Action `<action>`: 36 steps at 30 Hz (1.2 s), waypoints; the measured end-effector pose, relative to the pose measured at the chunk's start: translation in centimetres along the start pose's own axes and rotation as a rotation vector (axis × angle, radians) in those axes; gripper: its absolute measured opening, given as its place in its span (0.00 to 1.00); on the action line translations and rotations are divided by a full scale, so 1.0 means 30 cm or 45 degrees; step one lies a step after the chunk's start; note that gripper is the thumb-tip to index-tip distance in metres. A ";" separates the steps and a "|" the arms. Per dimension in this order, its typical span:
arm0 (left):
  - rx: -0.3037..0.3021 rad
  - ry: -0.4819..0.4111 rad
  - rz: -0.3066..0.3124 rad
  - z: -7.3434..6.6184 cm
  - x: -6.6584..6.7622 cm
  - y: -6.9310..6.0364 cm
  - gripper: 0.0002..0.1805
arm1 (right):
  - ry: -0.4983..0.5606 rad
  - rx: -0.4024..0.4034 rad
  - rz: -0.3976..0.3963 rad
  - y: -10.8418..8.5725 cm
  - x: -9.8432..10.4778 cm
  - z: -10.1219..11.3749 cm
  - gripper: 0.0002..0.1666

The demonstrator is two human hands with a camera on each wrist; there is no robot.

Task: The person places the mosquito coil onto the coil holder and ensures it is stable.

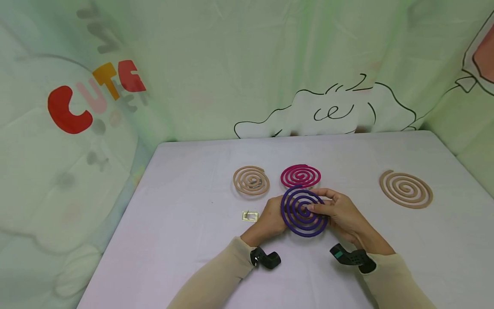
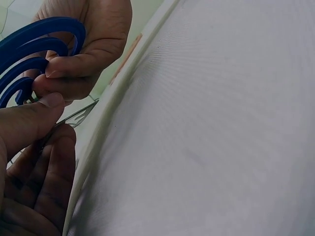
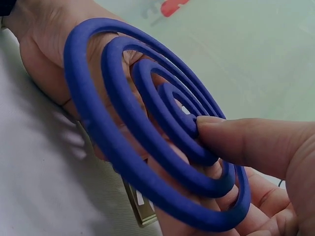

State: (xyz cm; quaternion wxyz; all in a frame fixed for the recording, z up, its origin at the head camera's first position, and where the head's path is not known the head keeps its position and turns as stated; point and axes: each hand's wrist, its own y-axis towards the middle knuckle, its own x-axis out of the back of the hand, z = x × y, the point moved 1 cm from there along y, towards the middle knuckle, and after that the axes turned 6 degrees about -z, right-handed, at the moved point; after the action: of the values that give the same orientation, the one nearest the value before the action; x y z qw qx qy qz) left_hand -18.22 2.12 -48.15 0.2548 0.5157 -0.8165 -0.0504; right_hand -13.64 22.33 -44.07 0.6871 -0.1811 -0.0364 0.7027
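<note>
A blue-purple mosquito coil [image 1: 287, 213] is held up off the table in front of me. My right hand [image 1: 341, 214] pinches it near its centre, with the thumb [image 3: 236, 140] on the near face and fingers behind. My left hand [image 1: 272, 216] is behind the coil, partly hidden by it. In the left wrist view, the left thumb and fingers pinch a thin metal coil stand [image 2: 78, 115] close to the coil's centre. Whether the stand touches the coil cannot be told. Another gold metal stand [image 1: 250, 216] lies on the table beside the left hand.
Beyond the hands lie a pink coil [image 1: 300, 175] and, left of it, a tan coil [image 1: 251, 180] with metal showing at its middle. A second tan coil [image 1: 406, 189] lies at the right of the white-covered table [image 1: 162, 240]. Printed curtains [image 1: 216, 68] hang behind.
</note>
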 end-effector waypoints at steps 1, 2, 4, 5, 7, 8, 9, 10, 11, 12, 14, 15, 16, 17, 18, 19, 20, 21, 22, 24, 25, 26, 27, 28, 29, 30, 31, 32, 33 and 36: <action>0.001 -0.005 -0.002 -0.001 0.000 0.000 0.09 | -0.001 0.000 -0.001 0.000 0.000 0.001 0.26; 0.004 -0.007 -0.001 -0.002 0.000 0.000 0.08 | -0.003 0.000 -0.002 0.000 0.000 0.001 0.26; 0.007 -0.012 -0.003 -0.004 0.001 0.000 0.08 | -0.006 0.000 -0.003 0.000 0.000 0.002 0.26; 0.010 -0.015 -0.002 -0.004 0.001 0.000 0.08 | -0.006 -0.001 -0.007 0.000 -0.001 0.002 0.26; 0.014 -0.022 -0.001 -0.004 0.001 -0.002 0.08 | -0.007 -0.001 -0.008 0.000 0.000 0.001 0.27; 0.018 -0.026 0.000 -0.004 0.001 -0.002 0.08 | -0.010 -0.001 -0.007 0.000 0.001 0.000 0.27; 0.022 -0.036 -0.001 -0.003 0.001 -0.003 0.08 | -0.012 0.002 -0.006 0.000 0.001 -0.001 0.27; 0.024 -0.043 0.000 -0.003 0.001 -0.004 0.08 | -0.014 0.004 -0.002 -0.001 0.002 -0.001 0.27; 0.028 -0.050 0.002 -0.002 0.001 -0.004 0.09 | -0.014 0.006 -0.001 0.000 0.001 -0.002 0.27; 0.027 -0.054 0.003 -0.002 0.001 -0.005 0.09 | -0.015 0.008 -0.001 0.000 0.001 -0.003 0.27; 0.024 -0.058 0.003 -0.002 0.002 -0.005 0.09 | -0.019 0.011 -0.004 0.001 0.000 -0.005 0.27; 0.018 -0.060 0.000 -0.002 0.002 -0.006 0.10 | -0.021 0.013 -0.004 0.001 -0.001 -0.005 0.27; 0.011 -0.055 -0.002 -0.003 0.003 -0.006 0.10 | -0.023 0.014 -0.005 0.001 -0.001 -0.006 0.27; 0.007 -0.054 -0.004 -0.003 0.003 -0.006 0.10 | -0.029 0.015 -0.007 0.002 -0.002 -0.007 0.27; 0.002 -0.051 -0.006 -0.004 0.003 -0.007 0.10 | -0.034 0.016 -0.006 0.002 -0.001 -0.008 0.27; 0.001 -0.051 -0.007 -0.004 0.003 -0.007 0.10 | -0.039 0.016 -0.004 0.002 -0.001 -0.009 0.27; 0.000 -0.052 -0.006 -0.005 0.003 -0.006 0.10 | -0.046 0.015 -0.003 0.002 0.000 -0.009 0.27; -0.002 -0.054 -0.007 -0.005 0.003 -0.006 0.11 | -0.054 0.015 -0.001 0.001 0.001 -0.010 0.26; 0.001 -0.057 -0.008 -0.005 0.003 -0.005 0.10 | -0.061 0.013 0.002 0.001 0.002 -0.010 0.26; 0.010 -0.075 -0.016 -0.004 0.003 -0.004 0.10 | -0.075 0.009 0.007 0.001 0.003 -0.010 0.26; 0.015 -0.082 -0.019 -0.004 0.004 -0.004 0.10 | -0.083 0.010 0.005 0.000 0.004 -0.010 0.26; 0.022 -0.085 -0.020 -0.005 0.004 -0.004 0.10 | -0.085 0.013 0.004 0.000 0.004 -0.010 0.26; 0.025 -0.083 -0.019 -0.004 0.005 -0.003 0.10 | -0.086 0.016 0.002 0.000 0.005 -0.010 0.26; 0.030 -0.078 -0.018 -0.005 0.005 -0.003 0.09 | -0.086 0.017 0.000 0.000 0.005 -0.010 0.26; 0.035 -0.072 -0.013 -0.005 0.005 -0.003 0.09 | -0.085 0.018 -0.004 0.000 0.006 -0.009 0.26; 0.039 -0.064 -0.007 -0.006 0.006 -0.004 0.09 | -0.083 0.020 -0.005 0.000 0.006 -0.009 0.27; 0.038 -0.055 -0.005 -0.004 0.005 -0.003 0.09 | -0.082 0.022 -0.007 0.000 0.007 -0.009 0.27; 0.037 -0.050 -0.005 -0.003 0.004 -0.003 0.08 | -0.079 0.020 -0.004 0.000 0.007 -0.009 0.27; 0.032 -0.047 -0.008 -0.002 0.003 -0.003 0.07 | -0.080 0.017 -0.001 0.000 0.008 -0.009 0.27; 0.019 -0.047 -0.020 0.001 0.003 -0.003 0.06 | -0.072 0.009 0.012 -0.001 0.009 -0.010 0.27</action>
State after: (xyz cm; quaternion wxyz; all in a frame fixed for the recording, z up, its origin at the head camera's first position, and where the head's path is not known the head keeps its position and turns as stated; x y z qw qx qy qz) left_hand -18.19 1.99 -48.18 0.2354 0.5229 -0.8173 -0.0558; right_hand -13.53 22.55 -44.39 0.6832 -0.1590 -0.0525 0.7108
